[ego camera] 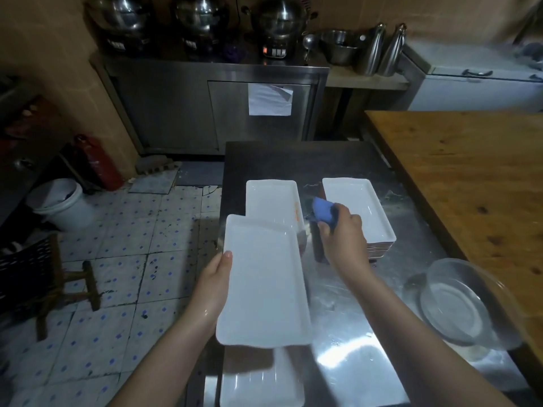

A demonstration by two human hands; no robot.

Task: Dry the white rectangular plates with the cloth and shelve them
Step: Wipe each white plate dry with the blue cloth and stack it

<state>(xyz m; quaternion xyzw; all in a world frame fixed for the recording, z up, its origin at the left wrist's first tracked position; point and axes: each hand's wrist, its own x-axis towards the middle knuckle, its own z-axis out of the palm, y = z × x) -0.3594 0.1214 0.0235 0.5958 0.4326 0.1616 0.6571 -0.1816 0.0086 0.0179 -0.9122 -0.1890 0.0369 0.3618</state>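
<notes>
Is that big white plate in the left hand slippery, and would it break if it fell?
Probably slippery: the white plate looks glossy, and the left hand holding its edge glistens wet. Likely stiff and breakable, since it looks like glazed ceramic above a steel table.

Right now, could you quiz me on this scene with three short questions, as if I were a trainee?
1. True or false: the left hand holds a plate by its edge.
2. Which hand grips the cloth? A: left. B: right. C: neither.
3. Fill in: the plate stack lies to the ___ of the cloth.

Key:
1. True.
2. B, the right hand.
3. Right.
</notes>
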